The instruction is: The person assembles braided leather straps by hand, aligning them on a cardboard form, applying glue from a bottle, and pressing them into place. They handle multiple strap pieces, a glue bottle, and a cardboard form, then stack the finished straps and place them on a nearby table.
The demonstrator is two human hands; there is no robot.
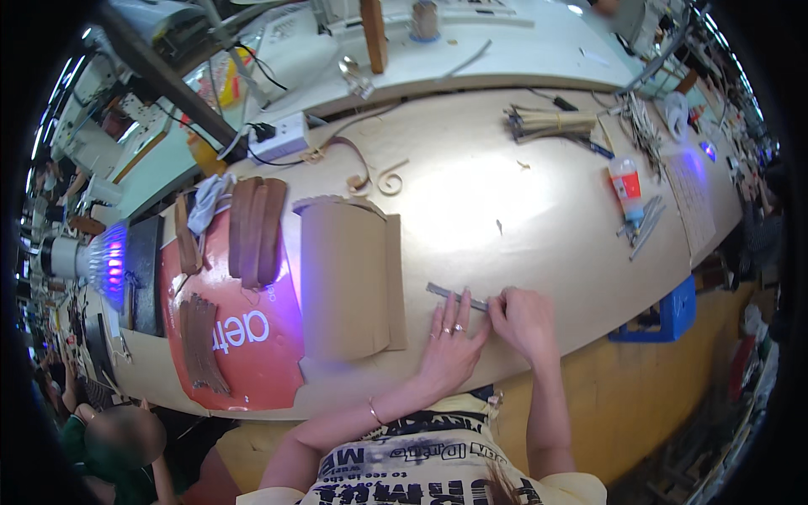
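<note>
A narrow grey strip (439, 290) lies slantwise on the brown paper-covered table in front of me. My left hand (454, 349) rests on it with fingers stretched out flat, rings on two of them. At the strip's right end my right hand (523, 324) is closed, thumb and fingertips pinching it. That end is hidden under the fingers. Left of my hands stands a curved brown cardboard piece (345, 282).
Brown leather-like straps (257, 227) and a stack of brown strips (202, 345) lie on a red sheet (282, 370). Rightward are a bottle (625, 189) and bundled strips (551, 124). A power strip (282, 137) sits at the back; a blue stool (665, 316) stands beside the table.
</note>
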